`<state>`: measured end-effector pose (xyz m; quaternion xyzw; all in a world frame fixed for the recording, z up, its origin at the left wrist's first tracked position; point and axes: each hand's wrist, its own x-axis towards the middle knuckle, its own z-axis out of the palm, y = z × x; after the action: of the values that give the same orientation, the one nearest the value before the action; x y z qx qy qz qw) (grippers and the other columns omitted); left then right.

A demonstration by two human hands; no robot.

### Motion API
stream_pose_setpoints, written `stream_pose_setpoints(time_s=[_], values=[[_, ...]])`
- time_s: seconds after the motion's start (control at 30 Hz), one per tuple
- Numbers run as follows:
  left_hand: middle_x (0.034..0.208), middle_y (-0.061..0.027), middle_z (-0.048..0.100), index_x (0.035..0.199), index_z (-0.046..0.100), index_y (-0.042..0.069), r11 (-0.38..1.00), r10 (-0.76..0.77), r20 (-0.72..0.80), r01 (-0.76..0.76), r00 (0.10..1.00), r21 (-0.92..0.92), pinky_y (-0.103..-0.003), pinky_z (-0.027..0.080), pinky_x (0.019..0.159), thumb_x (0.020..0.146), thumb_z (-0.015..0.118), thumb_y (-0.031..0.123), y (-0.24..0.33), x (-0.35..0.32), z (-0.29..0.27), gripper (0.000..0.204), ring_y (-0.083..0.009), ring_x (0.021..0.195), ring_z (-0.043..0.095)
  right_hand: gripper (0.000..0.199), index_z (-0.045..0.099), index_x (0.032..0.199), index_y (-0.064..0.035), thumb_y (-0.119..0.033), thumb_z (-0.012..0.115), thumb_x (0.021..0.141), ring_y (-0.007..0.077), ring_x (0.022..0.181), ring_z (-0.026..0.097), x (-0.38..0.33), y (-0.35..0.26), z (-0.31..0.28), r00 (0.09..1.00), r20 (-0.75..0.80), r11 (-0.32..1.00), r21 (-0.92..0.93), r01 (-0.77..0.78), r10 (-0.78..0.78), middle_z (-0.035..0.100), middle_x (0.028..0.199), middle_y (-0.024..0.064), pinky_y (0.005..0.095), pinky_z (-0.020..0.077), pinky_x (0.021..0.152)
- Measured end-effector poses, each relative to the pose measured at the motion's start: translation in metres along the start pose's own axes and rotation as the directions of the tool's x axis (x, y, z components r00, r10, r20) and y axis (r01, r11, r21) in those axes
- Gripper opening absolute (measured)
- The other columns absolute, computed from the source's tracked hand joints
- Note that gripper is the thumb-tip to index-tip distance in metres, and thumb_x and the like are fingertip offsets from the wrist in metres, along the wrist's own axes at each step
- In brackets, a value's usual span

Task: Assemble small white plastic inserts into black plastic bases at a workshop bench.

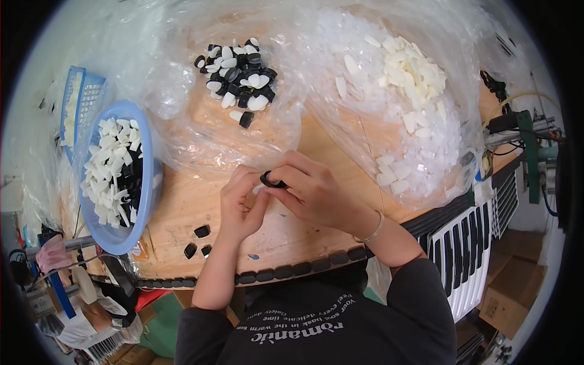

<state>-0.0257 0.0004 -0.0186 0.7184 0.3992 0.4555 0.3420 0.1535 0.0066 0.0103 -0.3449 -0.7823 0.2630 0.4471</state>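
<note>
Over the middle of the wooden table point(173, 210), my two hands meet around a small black ring-shaped part point(272, 183). My right hand point(313, 191) pinches the black part between thumb and fingers. A small white oval piece point(257, 189) shows between the fingertips of my left hand point(242, 204), right against the black part. Whether the two pieces are joined is hidden by the fingers. Farther off, straight ahead, lies a heap of black parts with white oval pieces point(240, 76) on clear plastic sheeting.
A blue basket point(153, 198) of white and black pieces stands at the left, with a smaller blue basket point(91, 88) behind. Loose black parts point(202, 231) lie near my left forearm. Clear plastic pieces point(420, 155) and cream ovals point(413, 73) spread over sheeting at the right.
</note>
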Motion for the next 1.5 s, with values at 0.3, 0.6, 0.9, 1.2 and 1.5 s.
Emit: stream_pose_setpoints(time_s=[0.3, 0.6, 0.9, 1.2, 1.5], values=[[0.096, -0.0156, 0.062, 0.101, 0.062, -0.002, 0.998, 0.056, -0.227, -0.052, 0.972, 0.024, -0.037, 0.047, 0.082, 0.068, 0.065, -0.008, 0.013, 0.006, 0.017, 0.034, -0.0321, 0.089, 0.058, 0.018, 0.06, 0.086, -0.0019, -0.004, 0.073, 0.074, 0.0238, 0.069, 0.057, -0.001, -0.002, 0.0, 0.999, -0.043, 0.997, -0.074, 0.005, -0.008, 0.055, 0.085, 0.0093, 0.0313, 0.048, 0.06], [0.099, -0.0187, 0.064, 0.109, 0.06, -0.004, 0.841, 0.436, -0.16, -0.337, 0.886, 0.423, -0.039, 0.05, 0.077, 0.065, 0.073, -0.004, 0.003, 0.0, 0.009, 0.046, -0.0348, 0.085, 0.061, 0.02, 0.062, 0.088, -0.0031, -0.012, 0.075, 0.075, 0.0232, 0.078, 0.061, 0.002, -0.009, 0.001, 0.99, -0.051, 0.98, -0.157, 0.12, -0.129, 0.061, 0.097, 0.009, 0.0318, 0.0509, 0.067], [0.109, -0.0131, 0.062, 0.114, 0.058, -0.003, 0.987, -0.091, -0.354, 0.036, 0.931, -0.157, -0.032, 0.042, 0.094, 0.071, 0.067, -0.012, 0.003, -0.004, 0.003, 0.044, -0.02, 0.103, 0.058, 0.015, 0.068, 0.092, 0.0034, -0.006, 0.068, 0.08, 0.0137, 0.069, 0.063, -0.009, 0.06, -0.156, 0.795, -0.404, 0.72, -0.361, -0.593, 0.452, 0.069, 0.083, 0.0109, 0.0265, 0.0506, 0.064], [0.1, -0.0119, 0.066, 0.108, 0.062, -0.002, 0.995, 0.085, -0.27, -0.095, 0.959, -0.024, -0.03, 0.047, 0.083, 0.066, 0.074, -0.009, 0.006, -0.002, 0.006, 0.044, -0.0218, 0.092, 0.061, 0.007, 0.063, 0.075, 0.0048, 0.0, 0.065, 0.07, 0.0281, 0.071, 0.063, -0.07, 0.085, -0.153, 0.791, -0.143, 0.507, -0.697, -0.507, 0.596, 0.061, 0.078, 0.0166, 0.0353, 0.0497, 0.065], [0.102, -0.0137, 0.065, 0.111, 0.06, -0.004, 0.984, 0.163, -0.268, -0.175, 0.949, -0.022, -0.033, 0.046, 0.087, 0.065, 0.072, -0.012, 0.006, -0.005, 0.004, 0.048, -0.0239, 0.096, 0.06, 0.006, 0.062, 0.076, 0.0039, -0.001, 0.064, 0.073, 0.0348, 0.088, 0.058, -0.077, 0.08, -0.165, 0.758, -0.127, 0.486, -0.698, -0.526, 0.64, 0.06, 0.089, 0.0189, 0.0397, 0.0483, 0.079]])
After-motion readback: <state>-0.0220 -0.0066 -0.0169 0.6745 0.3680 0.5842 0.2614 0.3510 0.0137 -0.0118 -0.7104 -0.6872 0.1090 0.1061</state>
